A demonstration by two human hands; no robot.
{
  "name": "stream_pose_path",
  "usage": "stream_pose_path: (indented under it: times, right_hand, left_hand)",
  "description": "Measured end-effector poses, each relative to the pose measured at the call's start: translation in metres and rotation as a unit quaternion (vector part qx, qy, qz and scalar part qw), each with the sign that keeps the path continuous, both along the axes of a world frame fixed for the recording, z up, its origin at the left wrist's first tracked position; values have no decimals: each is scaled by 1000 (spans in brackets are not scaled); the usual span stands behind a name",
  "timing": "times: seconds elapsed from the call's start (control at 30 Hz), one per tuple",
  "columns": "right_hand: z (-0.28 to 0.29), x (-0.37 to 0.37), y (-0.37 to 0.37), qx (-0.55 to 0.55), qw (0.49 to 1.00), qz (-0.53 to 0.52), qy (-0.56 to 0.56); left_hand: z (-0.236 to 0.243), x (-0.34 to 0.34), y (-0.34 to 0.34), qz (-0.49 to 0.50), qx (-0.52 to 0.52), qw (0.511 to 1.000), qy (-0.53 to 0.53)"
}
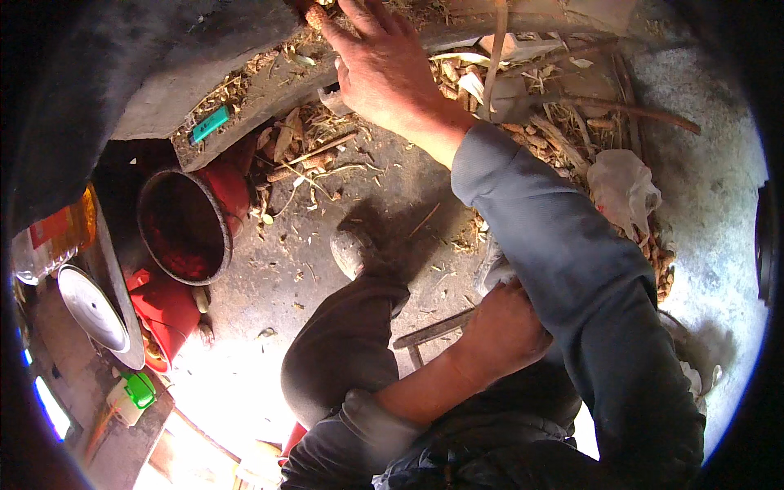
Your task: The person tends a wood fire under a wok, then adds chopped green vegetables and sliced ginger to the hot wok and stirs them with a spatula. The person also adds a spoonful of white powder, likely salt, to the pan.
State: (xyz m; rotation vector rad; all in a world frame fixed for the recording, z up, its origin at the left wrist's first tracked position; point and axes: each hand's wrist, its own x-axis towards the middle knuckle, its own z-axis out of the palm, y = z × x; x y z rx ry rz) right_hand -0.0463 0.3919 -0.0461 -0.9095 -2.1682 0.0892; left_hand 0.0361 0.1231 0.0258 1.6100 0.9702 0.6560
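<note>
Over on the far left we had a clear bottle with an orange label, then a pale round lid leaning beside it, with a green-topped container below. Next came a red bucket with something inside it, and just above, a larger red bucket tipped towards us, its rim dark. Up on the grey ledge lay a flat turquoise object, perhaps a lighter, among husk scraps. And there was the action: a corncob at the top edge of our view, right at the forefinger of the right hand! Its fingers reached forward, a little spread; whether they pinched the cob, we could not tell. We judged the step in hand to be handling that cob, and reckoned the next move called for a sure hold on it and care near the shadowed edge. Farther right, the left hand rested low by the knee, seemingly curled, its fingertips hidden from us. Beyond it, a crumpled white plastic bag sat beside strewn cobs and dry husks.
</note>
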Motion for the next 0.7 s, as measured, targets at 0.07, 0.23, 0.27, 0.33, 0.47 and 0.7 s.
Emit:
stream_pose_path:
  times: [0.07, 0.23, 0.27, 0.33, 0.47, 0.7]
  right_hand:
    - [-3, -2, 1, 18, 1000, 0, -19]
    - [-2, -7, 3, 39, 998, 3, -43]
    - [-2, -8, 3, 42, 998, 3, -45]
    - [-1, -9, 4, 49, 998, -1, -48]
    - [-1, -11, 10, 57, 997, -8, -52]
    - [11, -33, 33, -7, 1000, -22, -16]
  left_hand:
    - [0, 0, 0, 0, -5, 1000, -4]
    - [-1, -1, -1, 1, -6, 1000, -16]
    - [0, -1, -1, -4, -11, 1000, -18]
    - [0, -1, 0, 1, -8, 1000, -17]
    - [1, -1, -2, 11, 7, 1000, -18]
    - [-2, 6, -1, 116, 105, 986, -56]
